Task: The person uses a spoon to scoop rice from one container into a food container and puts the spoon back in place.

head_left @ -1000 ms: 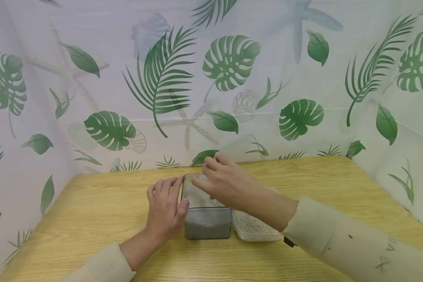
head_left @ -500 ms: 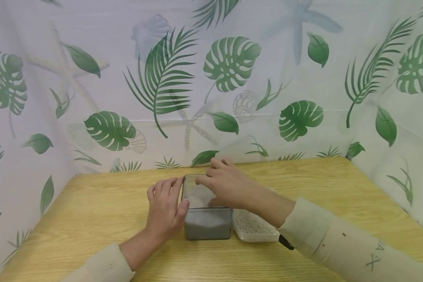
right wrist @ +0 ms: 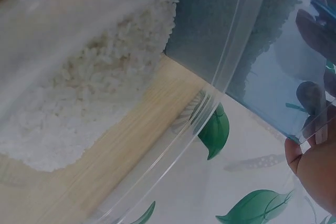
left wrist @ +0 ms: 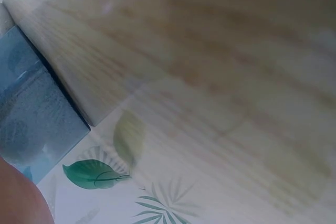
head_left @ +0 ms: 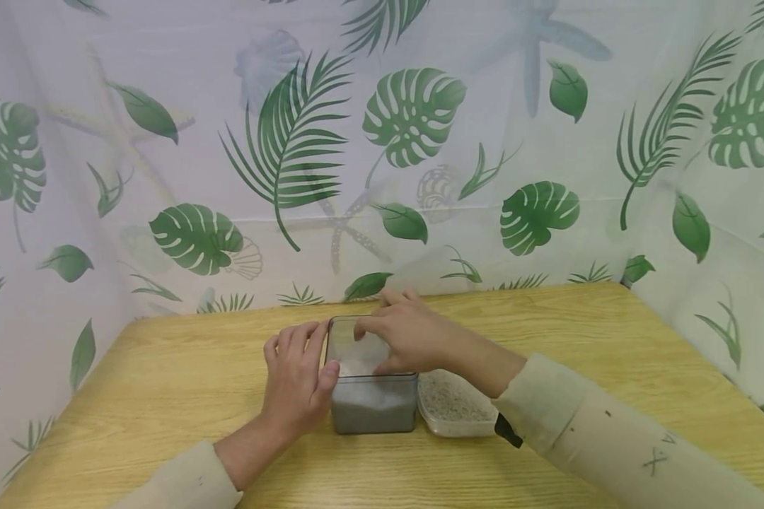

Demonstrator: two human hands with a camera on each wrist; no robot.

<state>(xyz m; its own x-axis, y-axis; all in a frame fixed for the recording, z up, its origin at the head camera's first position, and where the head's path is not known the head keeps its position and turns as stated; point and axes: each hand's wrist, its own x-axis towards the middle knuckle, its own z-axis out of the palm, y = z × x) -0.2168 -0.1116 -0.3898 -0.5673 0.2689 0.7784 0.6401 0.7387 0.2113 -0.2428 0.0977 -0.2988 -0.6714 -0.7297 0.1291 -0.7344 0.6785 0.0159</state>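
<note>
The grey see-through box (head_left: 374,404) stands upright on the table (head_left: 178,399), between the person's 2 hands, with pale grain inside. The left hand (head_left: 299,378) rests along its left side, thumb at the near corner — loosely, as if to steady the box rather than clasp it. The right hand (head_left: 414,336) reaches over the right rim, thumb and index finger parted, with nothing seen between these 2 fingers. Just right of the box sits 1 clear tub (head_left: 461,428) of white rice (head_left: 455,399), probably placed there — within easy reach of that hand. Behind, 1 leaf-printed cloth (head_left: 331,283) screens the table.
</note>
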